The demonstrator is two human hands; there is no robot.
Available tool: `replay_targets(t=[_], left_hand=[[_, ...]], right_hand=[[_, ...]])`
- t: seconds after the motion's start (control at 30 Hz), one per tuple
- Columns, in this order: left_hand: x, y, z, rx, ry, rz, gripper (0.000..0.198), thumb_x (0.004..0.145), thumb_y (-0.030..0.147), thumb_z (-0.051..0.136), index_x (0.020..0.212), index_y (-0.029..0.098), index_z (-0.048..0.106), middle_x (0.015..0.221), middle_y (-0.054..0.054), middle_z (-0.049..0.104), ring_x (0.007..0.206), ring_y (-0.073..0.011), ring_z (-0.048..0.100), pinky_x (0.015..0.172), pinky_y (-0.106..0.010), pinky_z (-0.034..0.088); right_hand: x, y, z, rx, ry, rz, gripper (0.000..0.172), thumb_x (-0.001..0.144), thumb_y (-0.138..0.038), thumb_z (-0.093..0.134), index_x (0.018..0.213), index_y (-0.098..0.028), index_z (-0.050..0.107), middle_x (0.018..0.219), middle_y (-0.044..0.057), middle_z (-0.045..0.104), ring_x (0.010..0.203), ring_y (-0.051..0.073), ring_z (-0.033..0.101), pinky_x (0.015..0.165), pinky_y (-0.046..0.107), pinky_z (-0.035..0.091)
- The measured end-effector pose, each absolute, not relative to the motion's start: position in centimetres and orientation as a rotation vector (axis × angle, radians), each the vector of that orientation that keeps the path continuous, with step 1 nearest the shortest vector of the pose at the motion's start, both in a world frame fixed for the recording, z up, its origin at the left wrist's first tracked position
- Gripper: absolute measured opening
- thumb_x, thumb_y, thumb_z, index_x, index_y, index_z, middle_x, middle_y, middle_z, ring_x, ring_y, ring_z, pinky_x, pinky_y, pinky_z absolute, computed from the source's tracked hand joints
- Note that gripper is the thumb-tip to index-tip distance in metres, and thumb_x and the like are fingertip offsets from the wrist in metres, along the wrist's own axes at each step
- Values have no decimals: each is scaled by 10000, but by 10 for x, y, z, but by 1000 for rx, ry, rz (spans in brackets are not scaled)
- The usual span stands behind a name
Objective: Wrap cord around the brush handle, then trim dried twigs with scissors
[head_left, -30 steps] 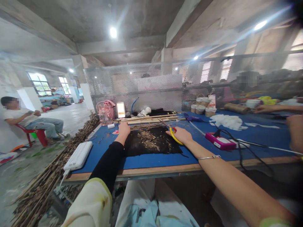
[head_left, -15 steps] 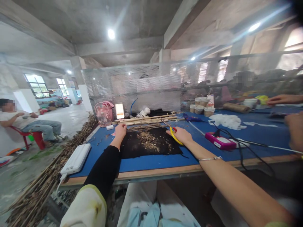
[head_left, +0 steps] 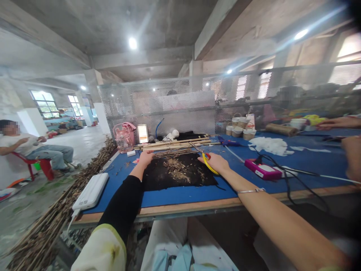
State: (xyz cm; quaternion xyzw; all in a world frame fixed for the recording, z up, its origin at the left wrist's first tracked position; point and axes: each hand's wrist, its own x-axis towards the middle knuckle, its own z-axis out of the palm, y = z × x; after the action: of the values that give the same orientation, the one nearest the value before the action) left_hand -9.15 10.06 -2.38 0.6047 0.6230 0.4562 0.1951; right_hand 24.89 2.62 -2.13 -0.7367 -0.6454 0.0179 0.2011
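My left hand (head_left: 145, 160) is closed at the left end of thin brown twigs (head_left: 175, 152), which lie along the far edge of a black cloth (head_left: 158, 175). In my right hand (head_left: 216, 163) are scissors with yellow and red handles (head_left: 208, 162), their blades pointing away and left over the twigs' right end. Brown plant scraps (head_left: 179, 169) are scattered over the cloth. Behind the twigs lie longer pale sticks (head_left: 180, 142).
A white power bank (head_left: 90, 191), pink bag (head_left: 124, 136) and phone (head_left: 143, 133) are left; a purple power strip (head_left: 262, 168), white fluff (head_left: 270, 145) and small pots (head_left: 239, 130) right. Another person's hands (head_left: 351, 150) work at far right. A seated person (head_left: 25, 141) is at left.
My left hand has shifted slightly, its fingers now reaching further right along the twigs. My right hand and the scissors have barely moved. The other person's hands at the right have moved slightly.
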Motion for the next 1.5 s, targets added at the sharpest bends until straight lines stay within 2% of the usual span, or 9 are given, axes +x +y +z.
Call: replay_targets(t=[0.13,0.3,0.47,0.7,1.0,1.07,1.2,1.37,1.5], left_hand=[[-91,93,-22,1974,1802,1102,211,661,248,642,847,176,710,878,-91,688,925,-237,598,872,-321,408],[-86,86,-23,2157,1881,966,135,692,225,615,779,185,710,942,-118,655,957,-255,580,879,-343,399],[-83,87,-20,2198,2014,1230,242,797,279,490,888,177,690,1029,-120,603,980,-225,556,878,-330,409],[-91,82,-10,1967,1921,1619,318,821,315,422,890,135,675,934,-109,658,939,-219,561,862,-315,398],[-79,63,-4,1794,1655,1478,384,804,429,401,663,165,642,518,-17,587,579,-158,584,584,-233,426],[-76,62,-4,1705,1573,1456,344,790,430,439,728,157,639,584,-21,618,513,-142,578,510,-226,416],[-69,63,-1,1406,1334,1564,283,778,388,497,883,148,606,932,-80,657,566,-135,617,468,-221,427],[-72,66,5,1054,1206,1654,292,797,411,478,822,133,567,923,-94,647,777,-136,644,618,-210,484],[-77,64,6,1049,1265,1611,339,784,470,465,837,149,561,1003,-101,638,867,-145,633,626,-196,479]], right_hand=[[248,25,-21,-2055,-1794,58,621,679,-760,372,821,-192,579,903,128,654,846,290,612,649,341,424],[248,24,-20,-2056,-1779,65,588,682,-743,396,824,-201,574,907,121,651,857,290,611,665,345,425],[248,23,-19,-2054,-1726,86,563,693,-724,412,829,-201,573,878,119,654,841,286,614,660,338,423],[247,18,-14,-1989,-1446,-16,590,738,-711,352,931,-194,562,890,133,649,860,288,604,665,330,408],[247,14,-13,-1690,-1375,-300,426,779,-576,434,936,-189,519,858,85,634,786,237,588,626,281,360],[246,14,-15,-1612,-1438,-377,389,792,-546,432,916,-186,511,893,87,622,810,230,577,639,277,357],[244,14,-18,-1584,-1529,-397,358,800,-522,429,891,-186,511,908,85,611,797,217,568,630,272,348],[245,15,-19,-1582,-1574,-378,328,800,-516,432,855,-200,500,865,56,605,773,200,559,620,265,342],[244,15,-20,-1590,-1600,-355,335,795,-523,429,847,-200,501,853,64,598,768,205,553,619,268,348]])
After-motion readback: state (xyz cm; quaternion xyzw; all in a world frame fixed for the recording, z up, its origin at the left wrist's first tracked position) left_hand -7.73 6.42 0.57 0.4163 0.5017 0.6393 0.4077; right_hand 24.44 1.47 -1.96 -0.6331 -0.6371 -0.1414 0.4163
